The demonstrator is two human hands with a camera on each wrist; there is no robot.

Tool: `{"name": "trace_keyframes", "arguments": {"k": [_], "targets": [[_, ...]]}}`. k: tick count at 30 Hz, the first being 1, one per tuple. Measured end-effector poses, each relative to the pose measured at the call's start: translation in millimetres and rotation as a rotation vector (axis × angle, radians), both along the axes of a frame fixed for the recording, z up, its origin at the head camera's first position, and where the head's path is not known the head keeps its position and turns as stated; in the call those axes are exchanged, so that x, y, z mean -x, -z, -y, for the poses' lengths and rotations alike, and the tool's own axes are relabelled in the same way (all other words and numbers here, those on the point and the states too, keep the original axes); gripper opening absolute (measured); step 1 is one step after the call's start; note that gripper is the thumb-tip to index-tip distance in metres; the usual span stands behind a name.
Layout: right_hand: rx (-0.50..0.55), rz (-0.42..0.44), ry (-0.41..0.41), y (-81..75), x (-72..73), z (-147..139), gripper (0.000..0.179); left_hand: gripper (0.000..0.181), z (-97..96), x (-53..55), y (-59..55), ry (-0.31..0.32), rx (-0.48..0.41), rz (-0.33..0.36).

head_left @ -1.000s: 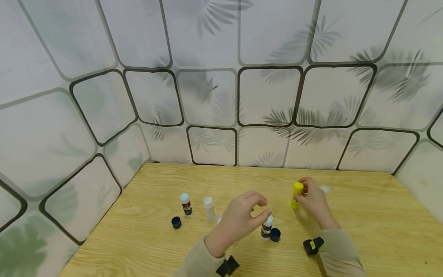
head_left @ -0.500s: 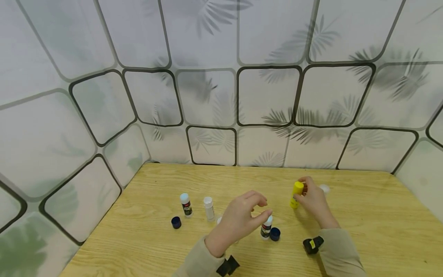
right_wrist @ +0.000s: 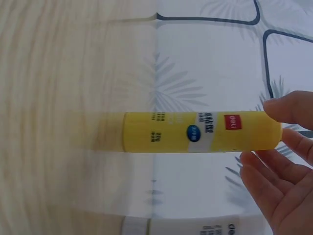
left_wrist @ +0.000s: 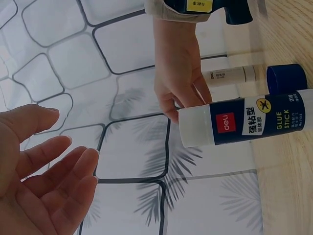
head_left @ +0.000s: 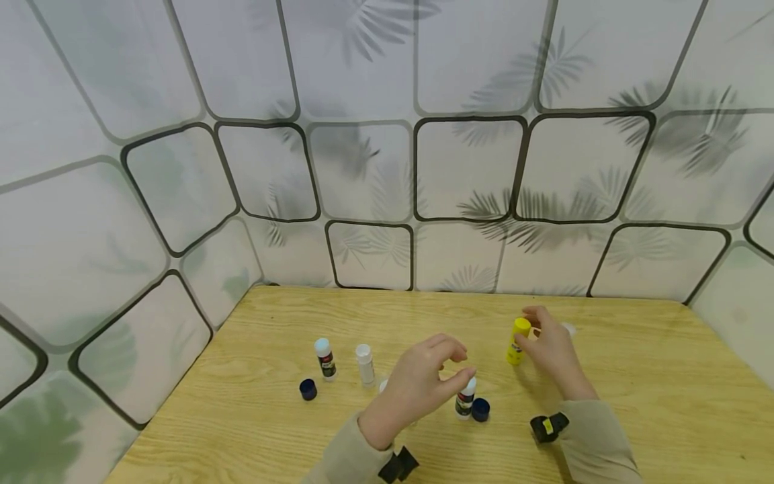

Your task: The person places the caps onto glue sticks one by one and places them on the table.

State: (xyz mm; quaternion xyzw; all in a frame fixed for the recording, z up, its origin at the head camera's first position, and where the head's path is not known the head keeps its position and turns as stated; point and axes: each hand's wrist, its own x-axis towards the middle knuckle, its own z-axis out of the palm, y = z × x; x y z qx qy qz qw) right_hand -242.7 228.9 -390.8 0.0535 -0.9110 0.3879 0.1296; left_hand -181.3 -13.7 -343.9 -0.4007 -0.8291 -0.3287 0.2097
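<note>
A yellow glue stick (head_left: 516,341) stands upright on the table. My right hand (head_left: 551,346) is around its top, thumb on the near side and fingers behind. In the right wrist view the thumb and fingers lie loosely spread about the end of the yellow glue stick (right_wrist: 200,131). My left hand (head_left: 420,380) hovers with bent, relaxed fingers and holds nothing. Nearest to it stands a dark-labelled glue stick (head_left: 464,400) with a pale top, beside a dark blue cap (head_left: 480,410). The left wrist view shows the empty left palm (left_wrist: 54,181).
To the left stand another dark-labelled glue stick (head_left: 325,359) and a white glue stick (head_left: 365,366), with a dark blue cap (head_left: 308,388) in front. A small whitish thing (head_left: 570,329) lies partly behind the right hand. Patterned cloth (head_left: 375,168) rises behind the wooden table (head_left: 242,417).
My right hand has shifted slightly right and its fingers have loosened from the yellow glue stick, which stays in place. The left hand has not visibly moved.
</note>
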Motion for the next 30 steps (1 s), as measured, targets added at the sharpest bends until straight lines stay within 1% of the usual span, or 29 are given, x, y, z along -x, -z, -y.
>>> {"name": "trace_keyframes", "arguments": {"k": [5,9,12,15,20,26,30], "targets": [[0.005,-0.072,0.002,-10.3,-5.5,3.2,0.047,0.014,1.4,0.2,0.2,-0.001,0.002,0.016],[0.007,-0.135,-0.001,-18.9,-11.2,6.5,0.046,0.014,2.1,0.7,0.5,-0.006,0.006,0.005],[0.010,-0.157,-0.005,-24.4,-15.3,8.6,0.045,0.013,2.3,0.8,0.3,-0.010,0.009,-0.005],[0.014,-0.172,-0.016,-29.0,-19.4,10.8,0.043,0.015,2.2,1.2,0.3,-0.015,0.015,0.017],[0.005,-0.196,-0.039,-35.3,-26.5,12.8,0.043,0.018,0.0,2.3,1.7,-0.045,0.040,0.063],[-0.031,-0.233,-0.072,-38.3,-34.6,13.6,0.045,0.024,-3.0,7.5,9.2,-0.055,0.048,0.096],[-0.065,-0.256,-0.079,-40.0,-39.8,13.6,0.045,0.029,-4.9,9.7,12.9,-0.067,0.081,0.151]]}}
